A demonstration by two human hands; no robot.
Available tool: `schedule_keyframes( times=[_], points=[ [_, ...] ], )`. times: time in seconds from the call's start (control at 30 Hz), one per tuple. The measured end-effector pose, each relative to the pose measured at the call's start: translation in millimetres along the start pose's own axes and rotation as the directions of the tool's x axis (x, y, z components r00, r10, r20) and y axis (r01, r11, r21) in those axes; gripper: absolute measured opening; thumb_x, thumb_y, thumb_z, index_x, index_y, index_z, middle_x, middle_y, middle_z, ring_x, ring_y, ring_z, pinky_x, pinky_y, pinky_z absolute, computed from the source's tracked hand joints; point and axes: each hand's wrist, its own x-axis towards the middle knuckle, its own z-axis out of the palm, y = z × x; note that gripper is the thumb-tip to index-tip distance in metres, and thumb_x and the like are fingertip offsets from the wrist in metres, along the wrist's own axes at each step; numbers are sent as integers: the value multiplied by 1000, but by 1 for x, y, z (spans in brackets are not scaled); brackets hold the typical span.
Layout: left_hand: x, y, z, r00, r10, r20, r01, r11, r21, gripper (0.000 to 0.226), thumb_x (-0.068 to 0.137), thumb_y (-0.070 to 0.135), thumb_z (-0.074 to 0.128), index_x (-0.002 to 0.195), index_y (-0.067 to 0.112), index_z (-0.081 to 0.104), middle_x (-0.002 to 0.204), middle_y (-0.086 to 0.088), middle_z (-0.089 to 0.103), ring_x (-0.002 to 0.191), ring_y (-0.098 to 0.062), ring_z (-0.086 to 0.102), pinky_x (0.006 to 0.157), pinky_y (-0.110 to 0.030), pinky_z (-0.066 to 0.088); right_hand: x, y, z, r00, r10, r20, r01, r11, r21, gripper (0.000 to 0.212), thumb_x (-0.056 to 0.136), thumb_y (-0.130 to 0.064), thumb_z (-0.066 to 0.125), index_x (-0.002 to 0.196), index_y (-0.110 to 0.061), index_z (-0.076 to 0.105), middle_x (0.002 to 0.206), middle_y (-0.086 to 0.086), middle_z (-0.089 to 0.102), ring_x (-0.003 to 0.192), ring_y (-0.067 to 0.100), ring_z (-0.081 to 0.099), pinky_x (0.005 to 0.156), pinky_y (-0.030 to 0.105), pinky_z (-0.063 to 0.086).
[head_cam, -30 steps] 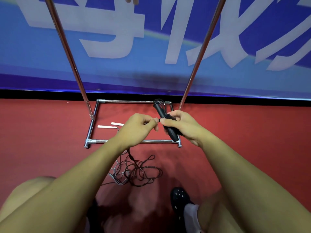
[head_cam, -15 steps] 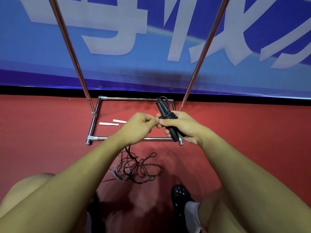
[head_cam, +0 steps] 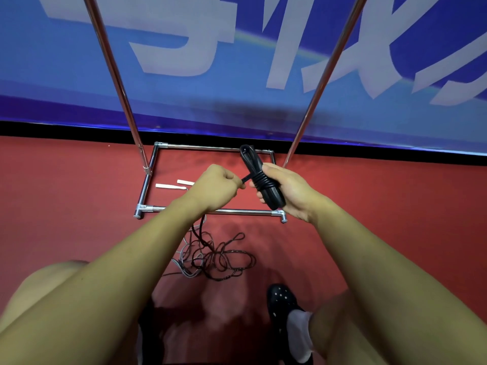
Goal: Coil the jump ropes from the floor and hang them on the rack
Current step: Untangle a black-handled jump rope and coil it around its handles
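Observation:
My right hand (head_cam: pixel 287 192) grips a black jump rope (head_cam: pixel 257 172), its two handles held together with cord wound around their middle. My left hand (head_cam: pixel 214 184) pinches the cord just left of the handles; the cord drops from that fist to a loose tangle of black and grey rope (head_cam: pixel 218 256) on the red floor. Both hands hover over the base of the chrome rack (head_cam: pixel 210 211). The rack's two posts (head_cam: pixel 116 77) rise out of the top of the view, and its hanging bar is not seen.
Two white handles (head_cam: pixel 168 185) of another rope lie inside the rack's base frame. A blue banner wall (head_cam: pixel 237 61) stands right behind the rack. My black shoe (head_cam: pixel 280 299) and bare knees are at the bottom, close to the rope tangle.
Another turn of cord now sits around the handles in my right hand. My left hand has drawn a little away to the left, pulling the cord taut.

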Motion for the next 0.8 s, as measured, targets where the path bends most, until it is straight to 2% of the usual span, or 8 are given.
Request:
schedule_keyframes(
  times=[0.07, 0.2, 0.4, 0.5, 0.6, 0.8],
  points=[
    [1, 1, -2, 1000, 3, -10, -3, 1000, 22, 25, 97, 18, 56, 90, 14, 80, 69, -8, 50, 49, -17, 33, 43, -21, 29, 0, -1, 1, 999, -6, -39, 4, 1000, -27, 27, 109, -27, 45, 111, -8, 65, 96, 13, 70, 67, 18, 61, 65, 29, 51],
    [0, -2, -2, 999, 25, -29, -24, 999, 37, 29, 98, 32, 59, 80, 20, 78, 70, -8, 54, 59, -21, 42, 61, -30, 37, 1, 0, 4, 996, 3, -85, -13, 992, -125, 30, 107, -25, 45, 105, -4, 67, 92, 12, 71, 68, 19, 62, 67, 28, 52],
    [-1, -7, -5, 998, 62, -19, -61, 995, 78, 40, 95, 49, 64, 73, 18, 78, 62, -9, 45, 52, -21, 35, 54, -29, 31, 1, 6, 6, 999, -20, 50, 32, 967, -253, 27, 108, -21, 42, 109, -12, 67, 93, 5, 66, 80, 13, 60, 73, 24, 52],
    [-2, -8, -5, 996, 75, -45, -72, 996, 51, 44, 94, 50, 66, 69, 16, 78, 58, -9, 42, 48, -18, 31, 52, -29, 29, 0, 7, 5, 992, -83, 93, 107, 951, -289, 24, 109, -24, 45, 123, -17, 63, 97, -1, 62, 85, 12, 56, 79, 25, 49],
    [0, -10, -6, 995, 74, -73, -73, 997, 23, 44, 92, 50, 68, 67, 15, 78, 56, -6, 44, 42, -13, 29, 52, -29, 29, -2, 6, 4, 986, -132, 97, 156, 940, -304, 35, 104, -30, 55, 137, -18, 58, 99, 0, 62, 87, 13, 56, 81, 27, 50],
    [8, -14, 1, 993, 35, -113, -25, 996, 82, 57, 87, 63, 66, 51, 18, 71, 50, -4, 54, 46, -19, 44, 57, -30, 40, -5, 3, 8, 986, -155, 69, 169, 899, -403, 26, 110, -23, 43, 125, -14, 63, 96, 2, 63, 78, 6, 58, 75, 22, 51]
  ],
)
